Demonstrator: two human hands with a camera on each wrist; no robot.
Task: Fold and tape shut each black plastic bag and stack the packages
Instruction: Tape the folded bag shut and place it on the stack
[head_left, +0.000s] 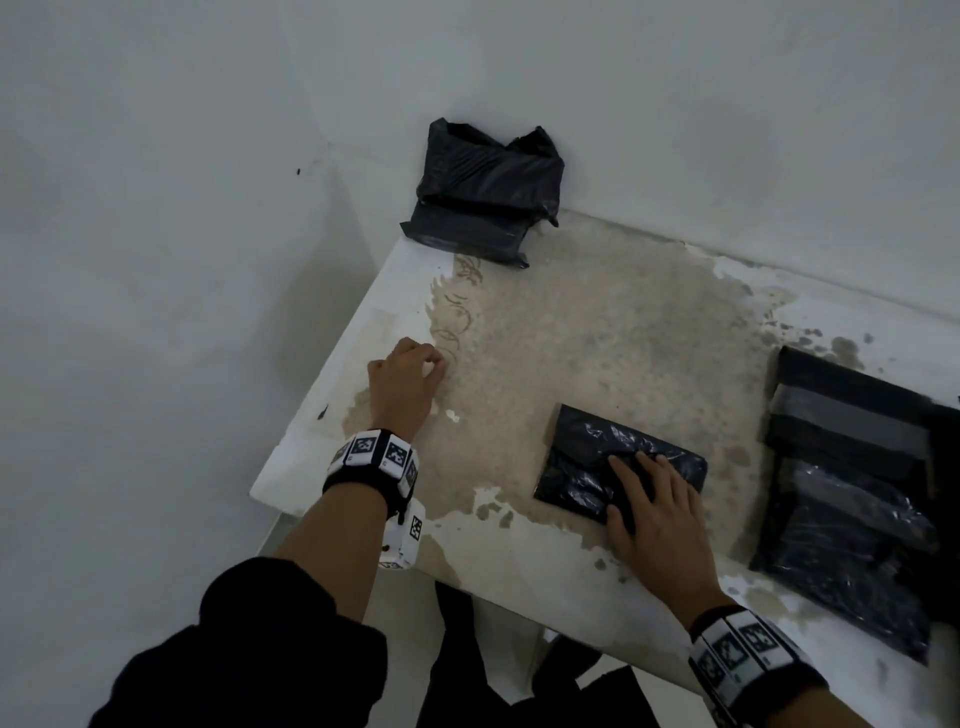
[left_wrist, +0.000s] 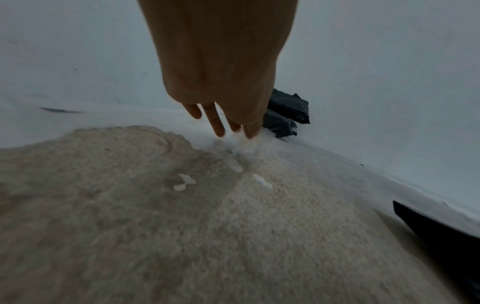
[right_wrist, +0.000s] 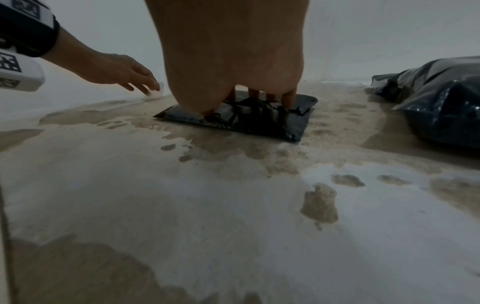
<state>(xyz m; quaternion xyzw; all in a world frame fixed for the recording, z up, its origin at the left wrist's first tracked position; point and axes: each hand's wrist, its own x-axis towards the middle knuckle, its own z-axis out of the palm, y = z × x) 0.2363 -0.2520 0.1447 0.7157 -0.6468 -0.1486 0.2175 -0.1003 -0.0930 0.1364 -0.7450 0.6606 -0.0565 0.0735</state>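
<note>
White walls corner a worn, stained tabletop (head_left: 597, 322). At its middle, the folded, crinkly black plastic bag (head_left: 587, 457), judged light and slippery, is pressed flat by the open right hand (head_left: 657, 512); the left hand (head_left: 405, 382), fingers loosely extended, grips nothing clearly visible.

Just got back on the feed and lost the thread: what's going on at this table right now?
A person is packing black plastic bags at a worn white table. The right hand presses flat on a small folded bag in the middle, holding the fold down. The left hand reaches to the table's left edge, fingertips at something pale and translucent there, possibly tape. Loose bags lie at the right; a pile of packages sits in the far corner.
</note>
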